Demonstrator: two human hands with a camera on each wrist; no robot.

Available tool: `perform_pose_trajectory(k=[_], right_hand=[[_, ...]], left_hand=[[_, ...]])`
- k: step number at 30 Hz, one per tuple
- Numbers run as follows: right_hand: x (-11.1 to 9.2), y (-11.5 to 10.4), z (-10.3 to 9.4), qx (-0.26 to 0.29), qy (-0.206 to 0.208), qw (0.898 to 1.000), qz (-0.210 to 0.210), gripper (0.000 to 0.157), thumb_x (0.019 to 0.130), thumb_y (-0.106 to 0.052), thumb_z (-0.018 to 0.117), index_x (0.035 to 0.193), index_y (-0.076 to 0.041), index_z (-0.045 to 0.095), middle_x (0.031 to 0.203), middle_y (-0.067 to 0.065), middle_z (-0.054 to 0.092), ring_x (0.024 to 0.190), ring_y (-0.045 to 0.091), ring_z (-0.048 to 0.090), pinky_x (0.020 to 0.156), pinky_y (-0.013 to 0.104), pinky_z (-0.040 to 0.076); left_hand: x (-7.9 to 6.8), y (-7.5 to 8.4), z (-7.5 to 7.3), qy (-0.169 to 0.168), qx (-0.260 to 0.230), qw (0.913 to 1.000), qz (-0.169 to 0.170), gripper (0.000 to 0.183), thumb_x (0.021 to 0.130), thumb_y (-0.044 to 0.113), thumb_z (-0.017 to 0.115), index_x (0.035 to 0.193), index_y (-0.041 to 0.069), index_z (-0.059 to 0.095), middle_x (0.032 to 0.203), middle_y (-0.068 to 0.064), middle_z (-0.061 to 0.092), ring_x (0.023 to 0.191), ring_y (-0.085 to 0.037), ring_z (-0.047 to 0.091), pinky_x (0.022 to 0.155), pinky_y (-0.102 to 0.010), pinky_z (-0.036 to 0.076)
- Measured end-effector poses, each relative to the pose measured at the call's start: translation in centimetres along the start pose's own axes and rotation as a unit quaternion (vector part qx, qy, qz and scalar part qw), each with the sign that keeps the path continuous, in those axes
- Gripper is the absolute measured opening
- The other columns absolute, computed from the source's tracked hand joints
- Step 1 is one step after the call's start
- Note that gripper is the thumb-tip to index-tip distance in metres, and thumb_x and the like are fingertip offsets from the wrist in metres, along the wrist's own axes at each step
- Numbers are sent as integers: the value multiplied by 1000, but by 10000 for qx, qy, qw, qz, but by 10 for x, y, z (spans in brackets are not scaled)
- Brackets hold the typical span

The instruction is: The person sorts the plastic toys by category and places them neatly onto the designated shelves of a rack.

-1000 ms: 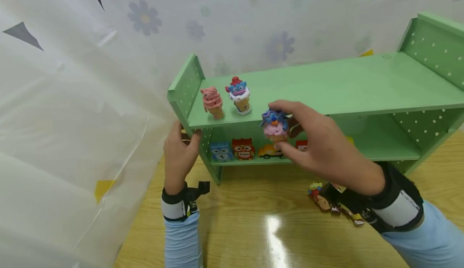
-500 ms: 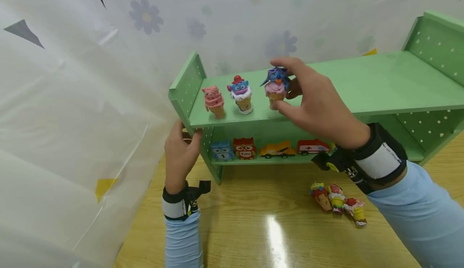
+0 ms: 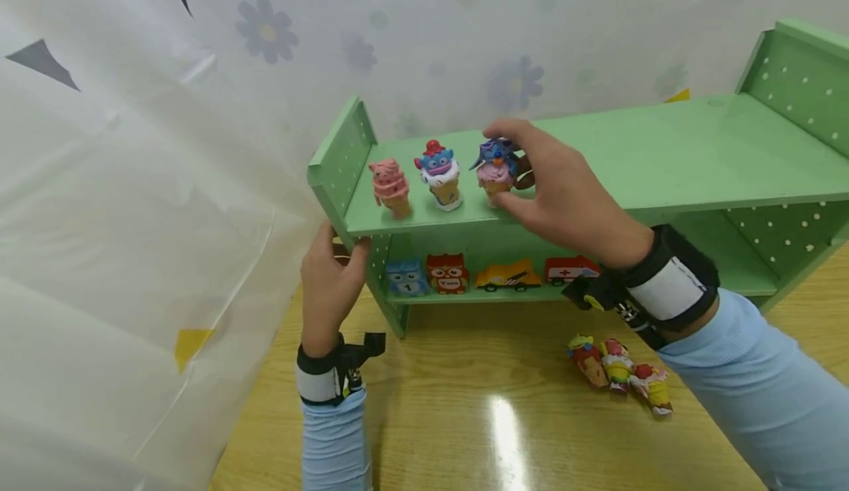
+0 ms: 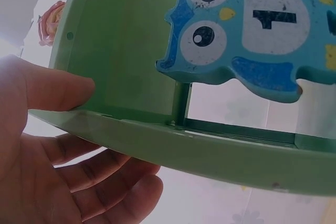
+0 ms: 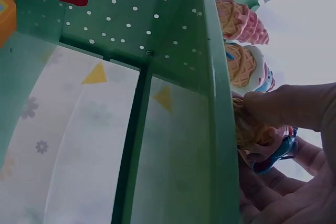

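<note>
My right hand (image 3: 570, 192) pinches an ice-cream-cone figurine (image 3: 494, 172) with a blue creature on pink scoops, thumb low on the cone. It stands upright at the top board of the green shelf (image 3: 637, 148), its cone end close to the front edge. To its left stand a cone figurine with a blue face and red top (image 3: 440, 175) and a pink swirl cone figurine (image 3: 390, 187). My left hand (image 3: 329, 277) grips the shelf's left side panel; in the left wrist view the thumb (image 4: 63, 90) is inside and the fingers are outside.
On the lower board stand a blue owl block (image 3: 406, 278), a red owl block (image 3: 447, 273), a yellow truck (image 3: 508, 276) and a red-and-white ambulance (image 3: 572, 270). Three more cone figurines (image 3: 618, 367) lie on the wooden surface (image 3: 451, 410) in front. White flowered sheeting (image 3: 424, 41) hangs behind.
My right hand has lifted the blue-and-pink cone figurine from in front of the shelf up to the top board, then lowered it and shifted it slightly left. My left hand stays put.
</note>
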State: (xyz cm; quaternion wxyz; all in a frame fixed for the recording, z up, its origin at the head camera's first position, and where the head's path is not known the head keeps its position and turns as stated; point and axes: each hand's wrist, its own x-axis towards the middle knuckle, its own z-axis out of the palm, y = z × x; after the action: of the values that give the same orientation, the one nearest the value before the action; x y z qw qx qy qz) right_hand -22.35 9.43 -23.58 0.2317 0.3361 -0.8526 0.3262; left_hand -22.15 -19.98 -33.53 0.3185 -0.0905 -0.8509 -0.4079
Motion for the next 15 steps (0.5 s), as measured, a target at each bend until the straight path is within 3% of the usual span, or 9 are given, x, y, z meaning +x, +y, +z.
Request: perform_pose_trajectory(k=[12, 15], right_hand=[[-4, 1, 4, -152, -74, 9998, 92, 68, 86, -6, 66, 145, -7, 33, 119, 17, 56, 91, 26, 60, 60, 36, 48], [-7, 2, 3, -167, -114, 9995, 261, 75, 84, -8, 69, 147, -7, 28, 124, 19, 54, 99, 29, 59, 65, 39, 49]], left_hand=[[-1, 2, 1, 4, -41, 10000, 1, 39, 92, 26, 59, 128, 11, 55, 107, -12, 65, 80, -23, 66, 66, -42, 59], [-1, 2, 1, 8, -41, 10000, -21, 39, 92, 25, 60, 128, 11, 55, 107, -12, 66, 81, -23, 66, 67, -42, 59]])
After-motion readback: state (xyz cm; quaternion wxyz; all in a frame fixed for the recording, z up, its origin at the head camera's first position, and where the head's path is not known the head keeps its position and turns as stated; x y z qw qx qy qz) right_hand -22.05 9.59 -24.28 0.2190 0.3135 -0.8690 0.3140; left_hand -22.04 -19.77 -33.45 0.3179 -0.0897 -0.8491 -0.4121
